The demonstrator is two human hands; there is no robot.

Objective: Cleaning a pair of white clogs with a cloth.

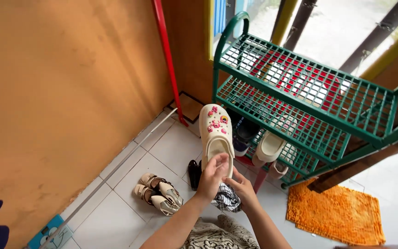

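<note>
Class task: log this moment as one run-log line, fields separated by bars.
left hand: grips cream clog at heel | right hand: holds patterned cloth | green rack: behind | sandals: on floor

matt foam clog, painted rack

cream clog [216, 133] smooth and matt; green shoe rack [300, 92] painted metal mesh; orange mat [335, 216] shaggy cloth; floor tiles [171, 147] glossy.

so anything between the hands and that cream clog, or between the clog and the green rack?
Nothing visible. The left hand already grips the cream clog at its heel; the right hand holds a patterned cloth just below. Open air separates the clog from the green rack.
</note>
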